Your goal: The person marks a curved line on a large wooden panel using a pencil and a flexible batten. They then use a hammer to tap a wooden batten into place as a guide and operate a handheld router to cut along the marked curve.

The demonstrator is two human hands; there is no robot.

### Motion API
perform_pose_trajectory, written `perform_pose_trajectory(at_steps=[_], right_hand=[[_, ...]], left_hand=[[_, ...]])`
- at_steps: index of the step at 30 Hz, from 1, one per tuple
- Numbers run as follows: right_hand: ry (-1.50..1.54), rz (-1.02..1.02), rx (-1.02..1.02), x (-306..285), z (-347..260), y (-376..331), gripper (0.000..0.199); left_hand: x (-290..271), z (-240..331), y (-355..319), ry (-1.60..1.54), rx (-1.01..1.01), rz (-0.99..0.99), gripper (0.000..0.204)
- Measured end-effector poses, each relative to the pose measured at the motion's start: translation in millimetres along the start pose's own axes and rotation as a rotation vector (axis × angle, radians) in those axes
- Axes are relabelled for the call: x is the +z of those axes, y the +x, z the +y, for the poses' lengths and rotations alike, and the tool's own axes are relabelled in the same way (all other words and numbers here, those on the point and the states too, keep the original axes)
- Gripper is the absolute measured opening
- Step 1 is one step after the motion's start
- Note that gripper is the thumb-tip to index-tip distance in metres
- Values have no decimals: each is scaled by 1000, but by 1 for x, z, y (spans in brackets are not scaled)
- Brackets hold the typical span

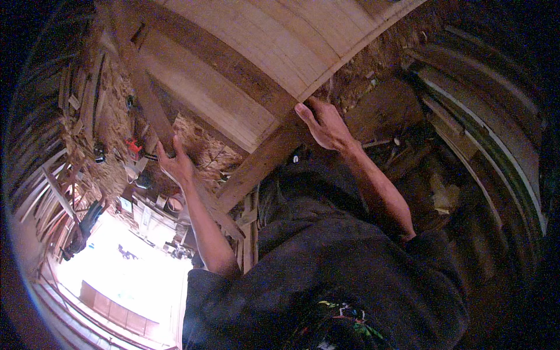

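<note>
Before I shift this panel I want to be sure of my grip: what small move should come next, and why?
Probably slide the left hand further onto its batten. The right hand wraps the corner of the wooden panel, fingers over the edge, but the left only grips the narrow diagonal batten near its lower end. A fuller hold there would likely steady the panel.

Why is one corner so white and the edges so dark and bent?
Head view: daylight blows out the lower-left opening; the fisheye lens blackens the rim and curves the wooden panel; both hands, left hand and right hand, stay dim but fairly sharp.
</note>
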State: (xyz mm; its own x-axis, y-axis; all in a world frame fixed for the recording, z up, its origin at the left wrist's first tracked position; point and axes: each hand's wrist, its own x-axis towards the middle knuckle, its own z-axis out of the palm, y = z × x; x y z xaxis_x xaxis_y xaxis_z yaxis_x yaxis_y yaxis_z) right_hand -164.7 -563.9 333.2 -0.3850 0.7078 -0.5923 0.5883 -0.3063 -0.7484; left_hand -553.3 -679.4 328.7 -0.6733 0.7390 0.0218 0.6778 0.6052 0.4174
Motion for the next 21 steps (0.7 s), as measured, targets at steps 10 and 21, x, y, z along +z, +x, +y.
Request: perform_pose_trajectory(at_steps=[10, 21], right_hand=[[118, 77, -83, 3, 3, -3, 57], [138, 70, -117, 5, 1, -4, 55]], left_hand=[[-7, 18, -3, -47, 35, 2, 77], [-8, -1, -3, 23, -10, -13, 70]])
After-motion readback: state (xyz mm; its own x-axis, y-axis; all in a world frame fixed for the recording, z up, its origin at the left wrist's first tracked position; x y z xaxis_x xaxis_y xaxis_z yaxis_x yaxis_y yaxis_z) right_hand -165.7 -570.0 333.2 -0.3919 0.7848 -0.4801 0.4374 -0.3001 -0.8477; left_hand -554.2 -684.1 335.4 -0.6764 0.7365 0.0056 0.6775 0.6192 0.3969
